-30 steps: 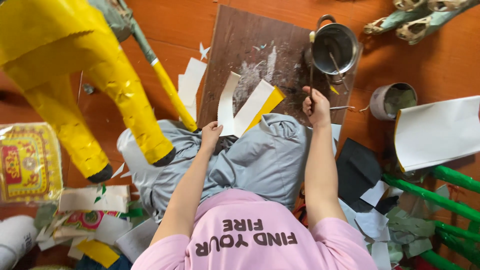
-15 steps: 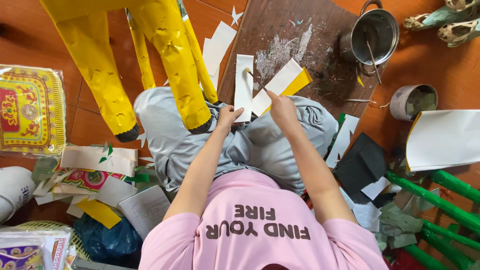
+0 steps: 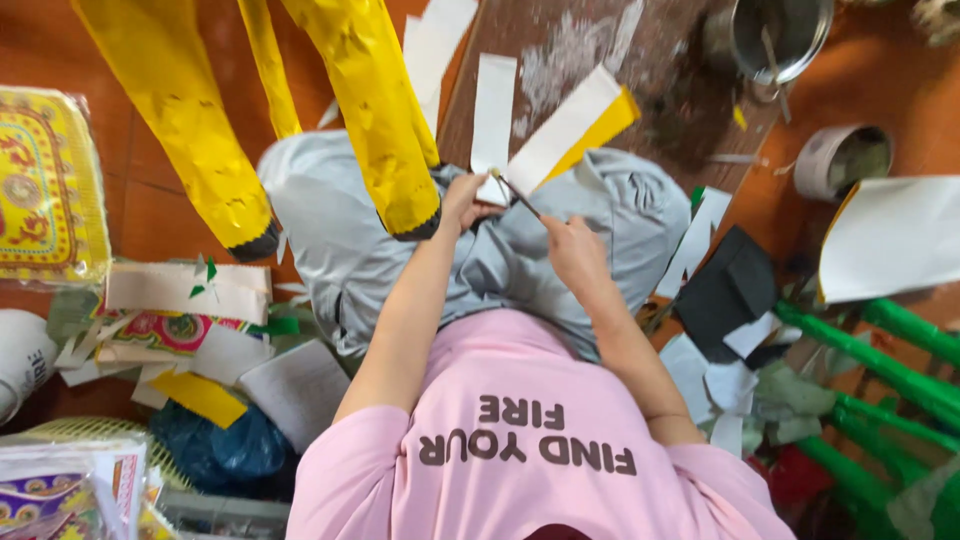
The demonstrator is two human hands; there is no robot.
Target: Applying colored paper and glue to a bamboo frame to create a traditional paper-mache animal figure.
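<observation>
My left hand [image 3: 462, 200] is curled, fingers pinching the near end of a white paper strip [image 3: 558, 135] with yellow backing. My right hand [image 3: 572, 250] is closed around a thin stick [image 3: 518, 194], its tip touching that strip by the left fingers. The strip lies over the near edge of a dark board [image 3: 600, 70], above my grey-clad lap. A yellow paper leg [image 3: 375, 105] stands just left; a metal pot [image 3: 780, 30] sits at the board's far right corner.

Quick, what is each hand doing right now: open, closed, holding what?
Left hand: closed on the end of a white paper strip.
Right hand: closed on a thin brush, its tip at the strip.
</observation>
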